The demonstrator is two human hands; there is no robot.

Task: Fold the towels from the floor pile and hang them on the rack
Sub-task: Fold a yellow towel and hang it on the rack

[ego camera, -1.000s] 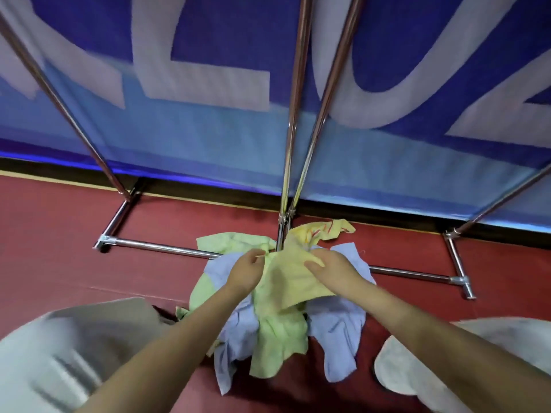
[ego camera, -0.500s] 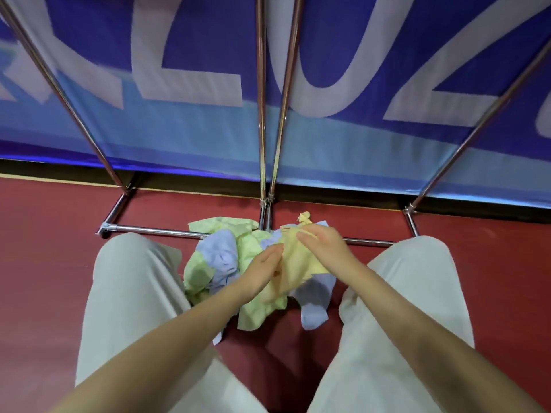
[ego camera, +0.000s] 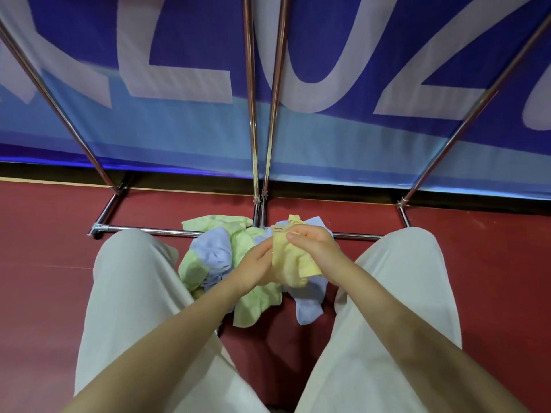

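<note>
A pile of small towels [ego camera: 214, 257], pale green and light blue, lies on the red floor between my knees. Above it I hold a crumpled yellow towel [ego camera: 293, 265]. My left hand [ego camera: 258, 268] grips its left side, and my right hand [ego camera: 313, 244] pinches its upper edge between thumb and fingers. The chrome rack [ego camera: 253, 120] rises just behind the pile, its base bar [ego camera: 149, 231] running across the floor. No towel shows on the visible rack tubes.
My legs in light trousers [ego camera: 128, 308] flank the pile on both sides. A blue banner with large white letters [ego camera: 179, 70] stands behind the rack. Slanted rack tubes [ego camera: 59, 105] cross at left and right.
The yellow towel has been lifted off the pile and bunched between both hands. My view has pulled back and my knees have come into view on either side.
</note>
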